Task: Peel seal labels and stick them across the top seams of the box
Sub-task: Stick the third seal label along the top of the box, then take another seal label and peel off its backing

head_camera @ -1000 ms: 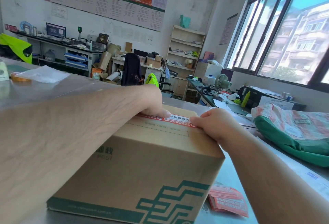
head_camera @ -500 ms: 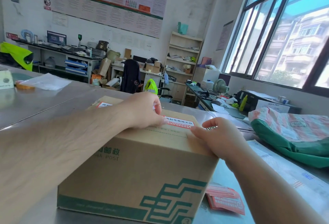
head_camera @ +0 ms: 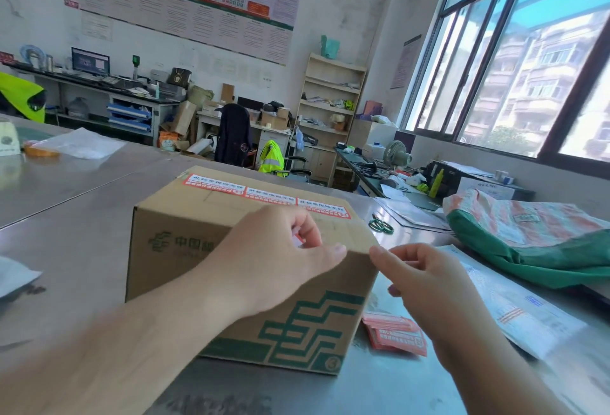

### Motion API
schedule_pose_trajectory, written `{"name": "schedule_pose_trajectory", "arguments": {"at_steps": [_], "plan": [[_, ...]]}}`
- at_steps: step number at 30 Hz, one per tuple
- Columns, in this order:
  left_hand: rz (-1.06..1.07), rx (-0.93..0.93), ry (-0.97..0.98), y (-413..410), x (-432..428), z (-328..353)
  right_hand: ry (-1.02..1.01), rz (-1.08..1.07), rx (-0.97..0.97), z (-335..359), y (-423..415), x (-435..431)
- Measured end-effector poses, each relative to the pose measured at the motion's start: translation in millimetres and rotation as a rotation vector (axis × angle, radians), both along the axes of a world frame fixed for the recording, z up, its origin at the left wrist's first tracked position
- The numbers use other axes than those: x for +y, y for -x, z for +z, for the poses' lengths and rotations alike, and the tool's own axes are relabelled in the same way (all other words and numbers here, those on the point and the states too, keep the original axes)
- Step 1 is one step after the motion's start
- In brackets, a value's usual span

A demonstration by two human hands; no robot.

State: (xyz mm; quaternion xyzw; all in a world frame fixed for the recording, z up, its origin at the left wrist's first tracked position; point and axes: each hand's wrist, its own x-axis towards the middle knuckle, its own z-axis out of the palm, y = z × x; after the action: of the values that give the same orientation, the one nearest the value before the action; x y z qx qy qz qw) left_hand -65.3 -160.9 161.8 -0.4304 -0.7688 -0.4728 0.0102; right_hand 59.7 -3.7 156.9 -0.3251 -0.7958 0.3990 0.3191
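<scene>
A brown cardboard box [head_camera: 204, 216] with green postal markings stands on the metal table. Three red-and-white seal labels [head_camera: 264, 192] lie in a row along its far top edge. My left hand [head_camera: 274, 259] hovers in front of the box's near top edge, fingers curled round a small red-and-white scrap of label paper [head_camera: 298, 239]. Just off the box's near right corner, my right hand [head_camera: 425, 276] has loosely curled fingers and holds nothing. A stack of red seal labels [head_camera: 396, 335] lies on the table to the right of the box.
Green-handled scissors [head_camera: 381, 225] lie behind the box's right corner. A green and striped bag [head_camera: 528, 239] and printed sheets [head_camera: 515, 312] fill the right side of the metal table [head_camera: 82, 223]. A tape roll [head_camera: 41, 150] and plastic sleeve [head_camera: 79, 144] sit far left.
Both hands have lifted off the label on the box top and drawn back toward me. The whole row of labels now shows. The left hand has curled round a scrap.
</scene>
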Motion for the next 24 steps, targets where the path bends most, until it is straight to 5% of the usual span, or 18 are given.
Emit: {"name": "schedule_pose_trajectory", "arguments": {"at_steps": [15,24], "plan": [[-0.124,-0.477,0.055,-57,59,-130,0.270,-0.253,-0.039,-122,-52,81],[-0.084,-0.294,-0.084,-51,96,-161,-0.040,-0.313,-0.264,-148,-13,122]]}}
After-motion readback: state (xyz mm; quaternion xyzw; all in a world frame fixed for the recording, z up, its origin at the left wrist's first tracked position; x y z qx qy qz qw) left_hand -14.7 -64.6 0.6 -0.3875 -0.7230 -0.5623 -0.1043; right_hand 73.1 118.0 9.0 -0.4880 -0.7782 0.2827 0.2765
